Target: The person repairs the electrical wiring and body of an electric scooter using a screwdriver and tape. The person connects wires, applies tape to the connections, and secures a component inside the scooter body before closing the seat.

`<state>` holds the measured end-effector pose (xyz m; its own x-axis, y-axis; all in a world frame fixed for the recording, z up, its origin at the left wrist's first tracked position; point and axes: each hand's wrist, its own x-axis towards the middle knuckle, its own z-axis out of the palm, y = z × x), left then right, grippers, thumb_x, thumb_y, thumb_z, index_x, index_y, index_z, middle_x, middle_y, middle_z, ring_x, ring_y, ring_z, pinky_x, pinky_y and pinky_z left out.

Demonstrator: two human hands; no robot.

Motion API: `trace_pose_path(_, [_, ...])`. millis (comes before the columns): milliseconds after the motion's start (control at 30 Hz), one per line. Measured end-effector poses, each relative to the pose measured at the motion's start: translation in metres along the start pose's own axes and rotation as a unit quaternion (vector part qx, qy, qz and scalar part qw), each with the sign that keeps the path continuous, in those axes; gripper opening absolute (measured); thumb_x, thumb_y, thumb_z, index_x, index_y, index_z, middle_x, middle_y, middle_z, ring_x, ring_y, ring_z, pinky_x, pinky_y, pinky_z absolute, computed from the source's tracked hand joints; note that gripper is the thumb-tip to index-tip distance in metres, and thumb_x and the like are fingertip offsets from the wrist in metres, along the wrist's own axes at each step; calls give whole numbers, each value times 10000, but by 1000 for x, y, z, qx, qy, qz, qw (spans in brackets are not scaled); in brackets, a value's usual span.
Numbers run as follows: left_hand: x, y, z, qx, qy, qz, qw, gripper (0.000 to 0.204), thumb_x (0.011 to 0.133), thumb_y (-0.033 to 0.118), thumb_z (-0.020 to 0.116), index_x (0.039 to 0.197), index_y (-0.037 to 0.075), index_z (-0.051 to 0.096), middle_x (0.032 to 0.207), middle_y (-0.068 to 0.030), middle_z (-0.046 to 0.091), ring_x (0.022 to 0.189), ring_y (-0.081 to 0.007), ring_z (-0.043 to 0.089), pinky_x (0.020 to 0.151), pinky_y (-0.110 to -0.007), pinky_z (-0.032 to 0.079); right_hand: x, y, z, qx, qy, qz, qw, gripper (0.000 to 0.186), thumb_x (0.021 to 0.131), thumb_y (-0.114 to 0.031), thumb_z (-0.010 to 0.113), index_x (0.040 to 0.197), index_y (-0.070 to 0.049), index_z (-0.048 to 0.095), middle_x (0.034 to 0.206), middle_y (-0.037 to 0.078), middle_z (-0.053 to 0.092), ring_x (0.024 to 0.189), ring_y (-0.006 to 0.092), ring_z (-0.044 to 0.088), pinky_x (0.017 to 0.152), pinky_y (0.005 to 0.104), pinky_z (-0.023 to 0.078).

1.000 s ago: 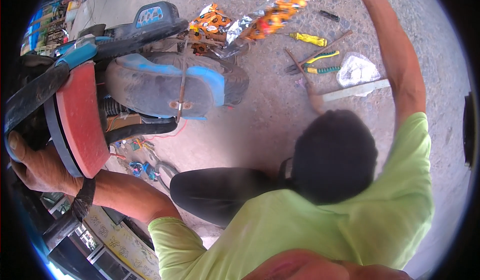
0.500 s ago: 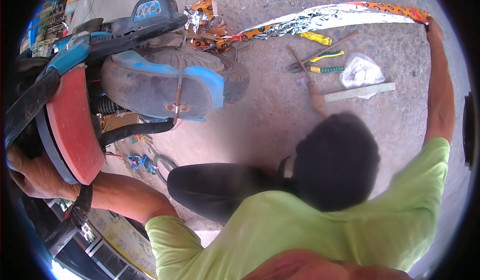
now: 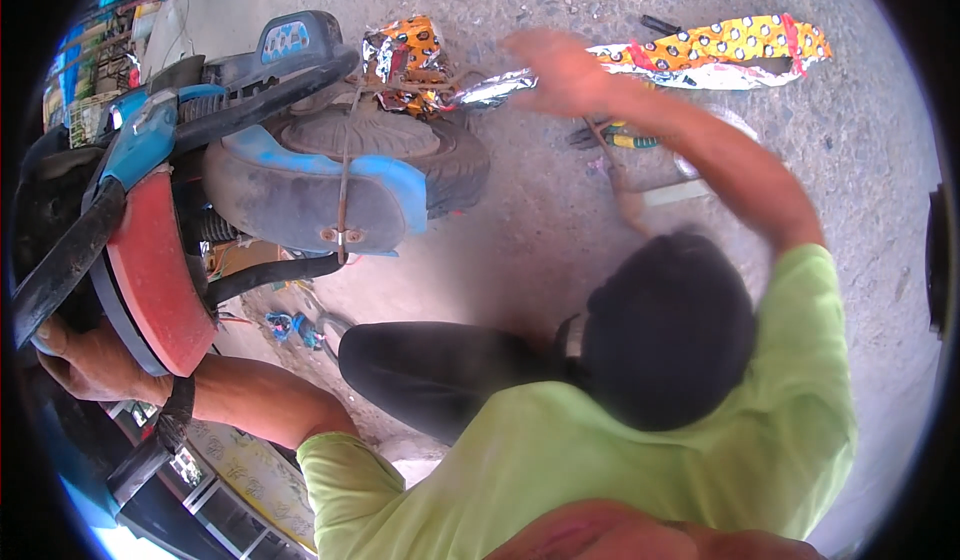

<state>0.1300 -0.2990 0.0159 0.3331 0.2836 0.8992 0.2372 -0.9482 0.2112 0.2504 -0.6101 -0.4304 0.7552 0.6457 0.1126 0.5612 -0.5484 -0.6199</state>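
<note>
My left hand reaches beside the red curved panel of a motorbike-like vehicle, fingers bent around a dark part that is mostly hidden. Out over the far ground, my right hand is smeared by motion above a long strip of orange and yellow patterned, silver-backed foil. I cannot tell whether it grips the foil. A crumpled bunch of the same foil sits by the wheel, whose grey and blue mudguard faces me.
Pliers with green and yellow handles lie partly under my right forearm, near a rusty rod and a pale flat bar. Blue tangled wire lies beside my left knee. A small black piece rests beyond the strip.
My right hand has swept left from the strip's far right end toward the wheel. The strip's right part now lies lower and turned, patterned side up. The vehicle has shifted slightly; my left hand stays beside it.
</note>
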Motion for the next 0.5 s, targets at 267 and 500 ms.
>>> trace_pose_path(267, [-2, -1, 3, -50, -13, 22, 998, 541, 900, 513, 763, 1100, 12, 732, 1006, -121, 744, 909, -241, 713, 797, -361, 558, -4, -34, 41, 127, -267, 104, 950, 409, 975, -299, 587, 1299, -53, 631, 1181, 251, 655, 1159, 383, 608, 987, 495, 482])
trace_pose_path(500, [4, -14, -1, -48, -16, -4, 999, 526, 917, 485, 755, 1119, 1, 730, 1003, -134, 744, 903, -240, 718, 799, -354, 560, -107, 9, -121, 368, 32, 288, 883, 373, 1045, -352, 588, 1236, -32, 587, 1030, 96, 631, 977, 202, 600, 876, 338, 477])
